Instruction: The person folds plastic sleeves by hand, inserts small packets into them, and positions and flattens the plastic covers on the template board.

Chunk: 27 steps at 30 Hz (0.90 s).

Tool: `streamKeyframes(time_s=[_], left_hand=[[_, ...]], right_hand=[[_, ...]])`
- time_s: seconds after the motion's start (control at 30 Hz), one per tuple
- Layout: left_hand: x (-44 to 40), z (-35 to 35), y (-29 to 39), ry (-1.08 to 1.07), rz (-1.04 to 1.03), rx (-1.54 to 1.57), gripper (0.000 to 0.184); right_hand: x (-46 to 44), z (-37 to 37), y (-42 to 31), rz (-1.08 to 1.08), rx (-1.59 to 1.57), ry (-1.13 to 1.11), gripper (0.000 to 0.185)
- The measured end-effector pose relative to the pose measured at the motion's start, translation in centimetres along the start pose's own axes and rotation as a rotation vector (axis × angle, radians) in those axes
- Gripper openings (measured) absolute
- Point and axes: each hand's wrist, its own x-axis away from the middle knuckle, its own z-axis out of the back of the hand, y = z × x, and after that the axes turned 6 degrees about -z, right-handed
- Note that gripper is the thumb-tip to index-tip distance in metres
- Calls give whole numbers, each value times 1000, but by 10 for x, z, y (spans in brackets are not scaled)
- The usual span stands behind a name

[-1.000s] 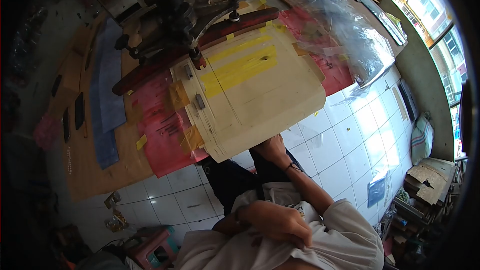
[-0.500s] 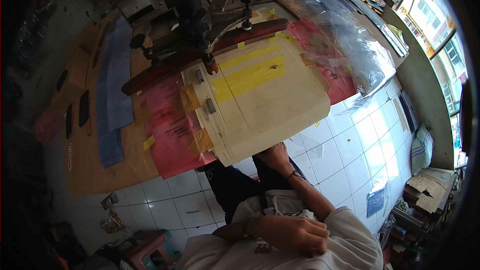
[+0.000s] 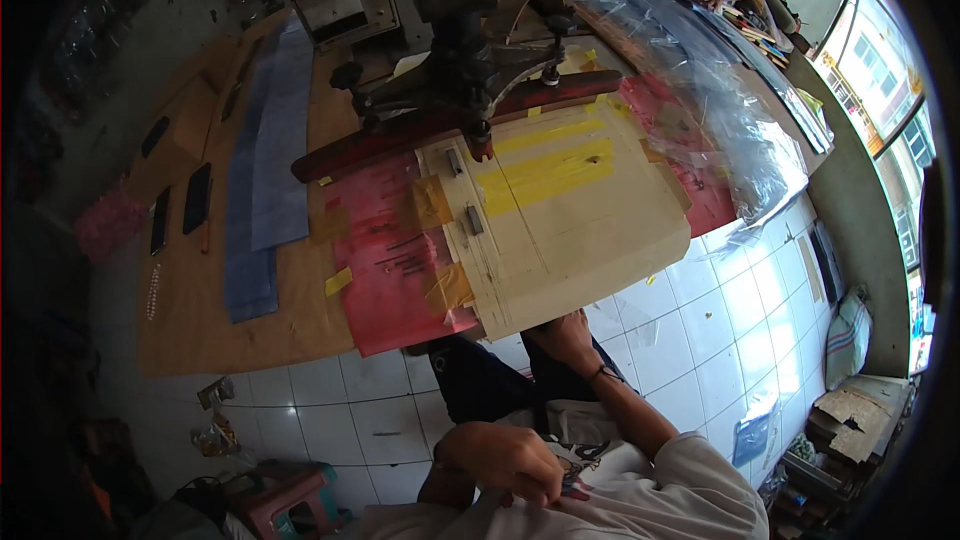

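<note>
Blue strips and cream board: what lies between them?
From blue strips to cream board, the head view shows brown surface, then a taped red sheet.

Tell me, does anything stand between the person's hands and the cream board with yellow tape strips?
Nothing visible stands between. The right hand is at the cream board's near edge, its fingertips hidden; the left hand is before the pale shirt. The long dark-red bar crosses the board's far side, beyond both.

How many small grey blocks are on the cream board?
2, both towards the left of the cream board: one block near the red bar, the other block nearer the person. The bar may hide more.
</note>
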Motion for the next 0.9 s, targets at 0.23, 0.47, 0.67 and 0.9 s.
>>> streamKeyframes(time_s=[0.23, 0.47, 0.67, 0.9], left_hand=[[75, 25, 111, 998, -32, -820, 10], [144, 181, 218, 1291, 650, -1433, 33], [233, 313, 192, 1031, 1283, -1715, 81], [254, 312, 199, 1101, 1078, -1663, 88]], right_hand=[[-3, -17, -16, 175, -14, 37, 61], [-1, -23, -29, 205, 31, 38, 61], [7, -25, -18, 175, 102, 52, 67], [3, -2, -26, 187, 57, 84, 52]])
